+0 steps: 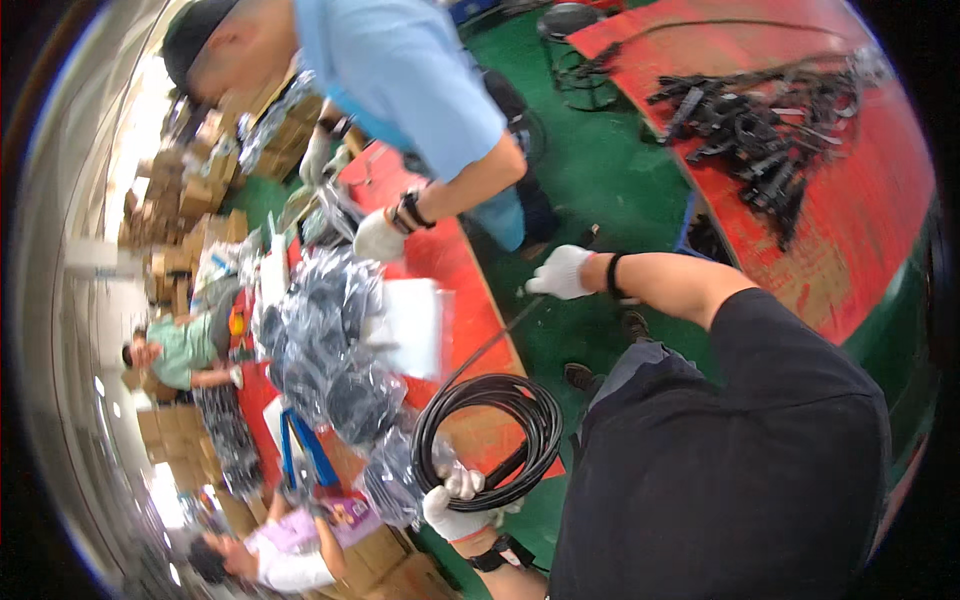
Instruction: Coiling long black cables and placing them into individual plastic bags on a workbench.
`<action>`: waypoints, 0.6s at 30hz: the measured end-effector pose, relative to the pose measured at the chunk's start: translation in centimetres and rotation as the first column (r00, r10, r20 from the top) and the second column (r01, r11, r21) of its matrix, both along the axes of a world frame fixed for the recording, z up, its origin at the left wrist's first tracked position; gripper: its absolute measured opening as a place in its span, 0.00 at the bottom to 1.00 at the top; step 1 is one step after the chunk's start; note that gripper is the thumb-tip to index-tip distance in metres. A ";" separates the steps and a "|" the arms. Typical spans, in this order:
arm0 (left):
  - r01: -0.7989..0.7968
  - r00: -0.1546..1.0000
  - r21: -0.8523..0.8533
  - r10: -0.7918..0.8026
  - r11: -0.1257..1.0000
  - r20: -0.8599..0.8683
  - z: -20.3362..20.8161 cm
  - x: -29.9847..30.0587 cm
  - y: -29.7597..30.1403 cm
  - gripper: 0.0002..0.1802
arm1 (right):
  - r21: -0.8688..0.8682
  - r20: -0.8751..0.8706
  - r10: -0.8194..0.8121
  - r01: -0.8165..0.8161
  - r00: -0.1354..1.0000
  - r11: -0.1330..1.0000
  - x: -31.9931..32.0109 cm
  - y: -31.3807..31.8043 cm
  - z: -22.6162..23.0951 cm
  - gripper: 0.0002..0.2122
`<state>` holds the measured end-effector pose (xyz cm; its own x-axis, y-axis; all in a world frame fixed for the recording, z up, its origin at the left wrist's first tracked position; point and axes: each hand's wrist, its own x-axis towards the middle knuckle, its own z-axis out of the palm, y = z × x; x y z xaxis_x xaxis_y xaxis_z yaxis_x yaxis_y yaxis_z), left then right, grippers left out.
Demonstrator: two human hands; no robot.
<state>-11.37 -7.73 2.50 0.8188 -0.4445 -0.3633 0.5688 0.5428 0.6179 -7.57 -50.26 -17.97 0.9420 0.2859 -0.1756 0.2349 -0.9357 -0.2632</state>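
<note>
Where glossy cable point(543, 428) loops round, a knit-gloved left hand point(459, 507) grips it.

Bright lt., glare on plastic bags point(318, 335), L bkgd soft w/ blown-out patches, fisheye distort., dark rim

left hand point(457, 515): partly behind cable coil point(544, 430) | blue-shirted co-worker point(405, 80): cut off at top

Red-topped tables point(885, 225) and a black stool point(569, 22) stand on green floor point(620, 170).
</note>
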 end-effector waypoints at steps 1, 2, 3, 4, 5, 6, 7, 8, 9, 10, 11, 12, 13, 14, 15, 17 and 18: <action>-0.083 0.996 -0.010 0.083 0.996 -0.041 0.3 -0.6 1.3 0.18 | 0.075 0.052 0.014 -0.018 0.999 0.997 -0.4 -0.4 -0.7 0.08; -0.137 0.990 -0.006 0.137 0.991 -0.043 0.2 -1.1 2.7 0.18 | 0.091 -0.007 -0.045 0.046 0.999 0.995 -0.7 -0.5 -0.5 0.06; -0.191 0.981 -0.020 0.190 0.981 -0.047 -0.2 -1.6 4.2 0.18 | 0.010 -0.061 0.001 -0.001 0.998 1.000 -1.0 -0.6 0.1 0.07; -0.232 0.972 -0.037 0.230 0.972 -0.053 -0.8 -2.2 5.4 0.18 | 0.042 -0.044 0.005 -0.003 0.999 0.999 -1.5 -0.9 0.4 0.09; -0.340 0.939 -0.038 0.336 0.940 -0.079 -1.4 -2.8 6.1 0.18 | 0.160 -0.111 -0.006 0.024 0.994 0.987 -2.2 -1.0 1.6 0.13; -0.389 0.919 -0.035 0.385 0.920 -0.088 -1.5 -3.3 6.4 0.16 | 0.240 -0.177 -0.020 0.062 0.984 0.969 -2.9 -1.1 3.1 0.17; -0.430 0.900 -0.027 0.427 0.902 -0.084 -1.8 -3.6 6.9 0.14 | 0.295 -0.226 -0.028 0.095 0.974 0.951 -3.3 -0.9 4.8 0.21; -0.462 0.885 -0.020 0.459 0.886 -0.080 -2.3 -3.7 7.6 0.13 | 0.367 -0.224 -0.004 0.088 0.975 0.926 -3.9 -1.1 6.0 0.21; -0.443 0.896 -0.079 0.438 0.893 -0.072 -3.1 -3.8 8.7 0.14 | 0.377 -0.212 0.006 0.076 0.977 0.923 -4.4 -1.4 6.6 0.21; -0.468 0.883 -0.102 0.461 0.878 -0.087 -3.4 -3.9 9.1 0.13 | 0.392 -0.199 0.015 0.066 0.980 0.918 -4.4 -1.3 7.4 0.20; -0.500 0.864 -0.083 0.491 0.862 -0.110 -3.5 -4.1 9.2 0.12 | 0.388 -0.189 0.034 0.043 0.981 0.921 -4.3 -1.0 8.3 0.20; -0.519 0.850 -0.061 0.509 0.852 -0.134 -3.5 -3.9 9.0 0.12 | 0.398 -0.132 0.047 0.009 0.990 0.918 -4.4 -0.7 9.4 0.18; -0.502 0.860 -0.077 0.489 0.861 -0.143 -3.7 -3.6 8.7 0.12 | 0.406 -0.076 0.055 -0.020 0.996 0.913 -4.6 -0.6 10.5 0.17; -0.491 0.869 -0.027 0.487 0.871 -0.092 -3.9 -3.3 8.5 0.12 | 0.406 -0.069 0.052 -0.020 0.996 0.914 -4.4 0.0 11.5 0.17; -0.485 0.870 -0.027 0.480 0.874 -0.115 -4.0 -2.9 7.9 0.12 | 0.393 0.037 0.128 -0.132 0.991 0.910 -4.1 1.2 12.9 0.16; -0.455 0.884 -0.003 0.452 0.890 -0.118 -4.1 -1.9 6.3 0.12 | 0.291 0.049 0.280 -0.282 0.959 0.914 -3.3 4.0 16.2 0.13; -0.430 0.897 -0.002 0.427 0.903 -0.115 -4.5 -1.2 5.6 0.12 | 0.220 -0.049 0.350 -0.332 0.936 0.917 -2.6 5.4 17.5 0.12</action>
